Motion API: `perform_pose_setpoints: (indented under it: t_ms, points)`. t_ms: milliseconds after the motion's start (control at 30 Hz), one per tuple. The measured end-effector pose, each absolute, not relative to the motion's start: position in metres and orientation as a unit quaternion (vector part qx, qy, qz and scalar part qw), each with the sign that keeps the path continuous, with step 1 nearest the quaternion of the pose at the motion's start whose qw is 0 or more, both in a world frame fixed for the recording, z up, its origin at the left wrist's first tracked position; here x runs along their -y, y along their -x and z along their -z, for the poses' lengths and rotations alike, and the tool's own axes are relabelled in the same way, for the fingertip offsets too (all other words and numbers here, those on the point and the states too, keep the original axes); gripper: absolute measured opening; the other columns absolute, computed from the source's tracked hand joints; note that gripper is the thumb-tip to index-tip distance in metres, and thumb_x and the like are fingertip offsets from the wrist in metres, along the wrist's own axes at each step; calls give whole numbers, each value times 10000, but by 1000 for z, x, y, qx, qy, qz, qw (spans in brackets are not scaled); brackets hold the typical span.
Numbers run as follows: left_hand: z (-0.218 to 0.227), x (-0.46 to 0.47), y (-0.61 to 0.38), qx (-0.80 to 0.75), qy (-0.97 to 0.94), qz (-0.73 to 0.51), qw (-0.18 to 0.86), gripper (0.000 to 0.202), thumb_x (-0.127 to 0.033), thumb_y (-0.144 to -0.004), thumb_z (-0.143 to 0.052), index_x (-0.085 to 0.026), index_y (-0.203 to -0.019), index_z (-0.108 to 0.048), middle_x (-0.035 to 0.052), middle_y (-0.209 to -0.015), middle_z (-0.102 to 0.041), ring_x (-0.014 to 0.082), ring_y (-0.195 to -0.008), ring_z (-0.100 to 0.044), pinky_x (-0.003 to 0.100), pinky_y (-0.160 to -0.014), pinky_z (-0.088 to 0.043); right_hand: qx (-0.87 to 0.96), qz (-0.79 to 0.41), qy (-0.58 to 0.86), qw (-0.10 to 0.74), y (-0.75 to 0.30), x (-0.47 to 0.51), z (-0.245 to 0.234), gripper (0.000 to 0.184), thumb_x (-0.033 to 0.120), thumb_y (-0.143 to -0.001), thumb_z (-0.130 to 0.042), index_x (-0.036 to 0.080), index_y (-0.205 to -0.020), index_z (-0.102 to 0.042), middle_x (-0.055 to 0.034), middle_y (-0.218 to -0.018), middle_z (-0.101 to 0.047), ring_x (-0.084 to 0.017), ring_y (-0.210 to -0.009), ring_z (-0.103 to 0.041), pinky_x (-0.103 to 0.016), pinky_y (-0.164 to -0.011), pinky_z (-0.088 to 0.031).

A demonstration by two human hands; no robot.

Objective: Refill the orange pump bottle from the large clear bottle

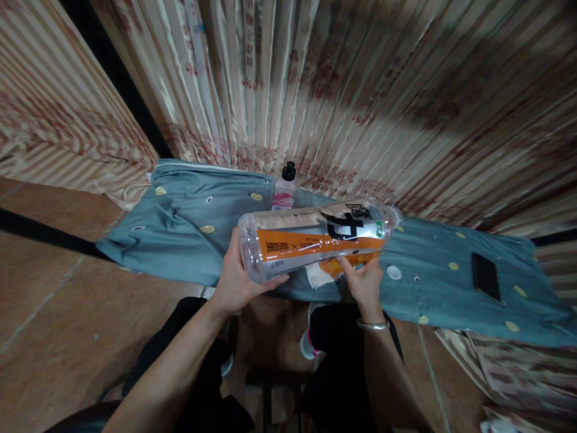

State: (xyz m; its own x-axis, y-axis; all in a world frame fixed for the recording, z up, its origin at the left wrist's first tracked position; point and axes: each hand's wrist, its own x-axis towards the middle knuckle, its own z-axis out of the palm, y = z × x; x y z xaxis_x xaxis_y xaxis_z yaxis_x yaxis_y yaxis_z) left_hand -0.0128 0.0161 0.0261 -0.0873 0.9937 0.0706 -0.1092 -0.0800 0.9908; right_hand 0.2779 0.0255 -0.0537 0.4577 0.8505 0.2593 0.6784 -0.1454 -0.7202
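In the head view, a large clear plastic bottle [315, 237] lies almost level in the air, just above the near edge of a blue-grey cloth with yellow dots [189, 210]. Its ribbed base points left and its narrow neck points right. A wide label wraps the body: a bright orange band with pale characters runs along the length, with a white stretch above it carrying heavy black strokes and a small green mark near the neck.

The left hand [234, 276] cups the base end, fingers wrapped under it in a firm grip. The right hand [365, 282], with a silver bangle [372, 325] on its wrist, is curled under the middle, fingertips closed on the label's lower orange edge.

On the cloth are a small round white cap [393, 272] just beside the right hand, a small pink-labelled bottle with a black top [285, 186] behind, and a black phone [485, 276] well to the right.
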Motion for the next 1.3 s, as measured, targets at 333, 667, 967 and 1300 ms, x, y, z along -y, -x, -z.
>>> perform_pose_setpoints:
  t_ms: [333, 667, 967, 1300]
  points:
    - [-21, -17, 17, -471, -486, -548, 491, 824, -403, -485, -1082, -201, -1155, -646, 120, -1093, -822, 456, -1235, -793, 644, -1120, -646, 468, -104, 773, 415, -271, -32, 54, 1015, 871, -610, -803, 124, -1286, -678, -263, -1190, -818, -482, -1134, -782, -598, -985, -608]
    - [3, -17, 26, -477, -489, -555, 474, 829, -436, -533, -1097, -254, -1212, -658, 101, -1116, -828, 475, -1238, -792, 775, -1128, -589, 460, -89, 776, 424, -266, -32, 57, 869, 772, -678, -795, 158, -1283, -688, -227, -1156, -849, -438, -1096, -822, -522, -918, -645]
    - [19, -19, 26, -455, -487, -568, 483, 889, -497, -557, -1077, -215, -1282, -646, 104, -1065, -821, 435, -1164, -822, 691, -1112, -629, 460, -87, 776, 422, -266, -33, 58, 843, 761, -680, -776, 153, -1257, -692, -230, -1146, -848, -434, -1066, -822, -523, -905, -642]
    - [0, -21, 21, -466, -487, -559, 482, 885, -512, -504, -1090, -224, -1208, -636, 102, -1062, -826, 420, -1151, -826, 653, -1104, -650, 463, -86, 776, 420, -265, -33, 56, 825, 793, -673, -748, 167, -1208, -703, -226, -1112, -852, -447, -1047, -820, -531, -882, -641]
